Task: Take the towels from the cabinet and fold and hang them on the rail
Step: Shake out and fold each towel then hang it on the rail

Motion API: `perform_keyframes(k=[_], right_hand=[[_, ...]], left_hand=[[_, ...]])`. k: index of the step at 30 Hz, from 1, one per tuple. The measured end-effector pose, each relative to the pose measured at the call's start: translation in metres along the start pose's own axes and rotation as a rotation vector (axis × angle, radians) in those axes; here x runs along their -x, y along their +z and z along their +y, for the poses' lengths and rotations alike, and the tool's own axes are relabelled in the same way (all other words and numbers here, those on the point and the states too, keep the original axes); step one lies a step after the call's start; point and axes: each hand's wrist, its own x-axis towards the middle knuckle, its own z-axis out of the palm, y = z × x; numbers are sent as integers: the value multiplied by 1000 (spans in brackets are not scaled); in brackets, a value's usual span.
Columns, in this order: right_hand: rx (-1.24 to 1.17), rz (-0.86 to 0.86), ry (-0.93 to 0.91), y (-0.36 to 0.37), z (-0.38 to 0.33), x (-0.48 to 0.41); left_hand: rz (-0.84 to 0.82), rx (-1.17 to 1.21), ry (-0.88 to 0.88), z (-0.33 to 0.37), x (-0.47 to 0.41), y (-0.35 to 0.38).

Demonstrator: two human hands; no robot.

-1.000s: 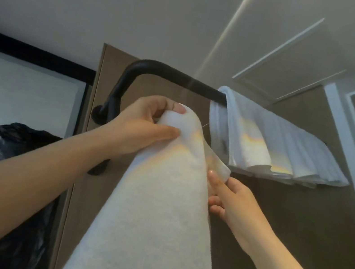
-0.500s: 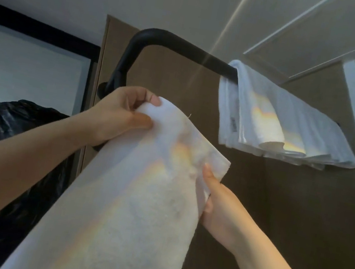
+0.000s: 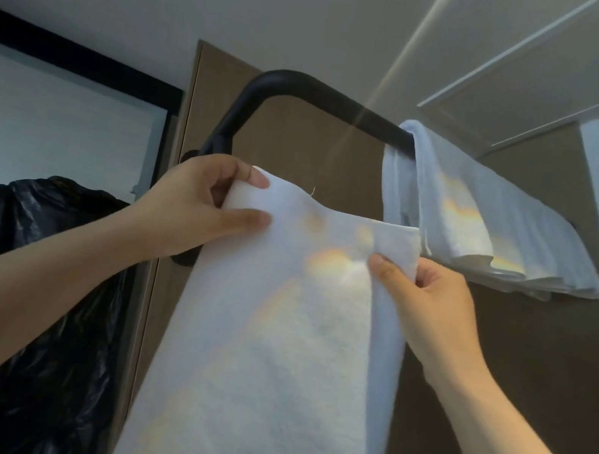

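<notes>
1. Two hands hold one white towel (image 3: 269,341) by its top edge, below the black rail (image 3: 313,91). It is not yet on the rail.
2. Left hand (image 3: 193,208): thumb in front, fingers curled behind, pinching the top left corner. Right hand (image 3: 432,302): thumb in front, fingers behind, pinching the top right corner.
3. The towel's long axis hangs downward and runs out of view at the bottom. The top edge is stretched between the hands with a slight sag, roughly parallel to the rail.
4. Key relation: the bare stretch of rail lies above and beyond that edge, between the bend on the left and the hung towels (image 3: 491,220) on the right. The right hand sits just under their near end.
5. Judgement: the next move is up and over the bar. The gap looks tight, so the right corner could drag the hung towels.
6. A black plastic bag (image 3: 20,277) is at far left, well apart.
</notes>
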Motion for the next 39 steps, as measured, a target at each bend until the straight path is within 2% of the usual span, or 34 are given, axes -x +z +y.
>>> perform_keyframes(k=[2, 5, 7, 9, 13, 18, 22, 28, 32, 37, 39], right_hand=[[142, -31, 39, -11, -11, -12], [182, -158, 271, -29, -31, -32], [156, -222, 392, -35, -42, -40], [26, -210, 437, -34, -49, -43], [-241, -67, 328, -29, -48, -47], [-283, 92, 111, -15, -52, -68], [-345, 194, 3, -3, -67, -100], [-233, 283, -74, 7, -85, -163], [-154, 255, -24, 15, -86, -201], [235, 129, 40, 23, -79, -222], [304, 98, 6, 22, -82, -225]], left_hand=[[-18, -8, 25, 2, 0, -1], [-12, -105, 63, 4, -1, -3], [3, -191, 90, 5, -1, -3], [11, -212, 112, 8, -3, -3], [107, -191, 168, 18, -13, -6], [306, -199, 265, 37, -31, -8], [390, -193, 311, 54, -58, -15], [382, -159, 157, 62, -106, -23], [388, -109, 41, 61, -126, -25], [352, -77, -94, 57, -134, -24], [362, -127, -134, 58, -135, -24]])
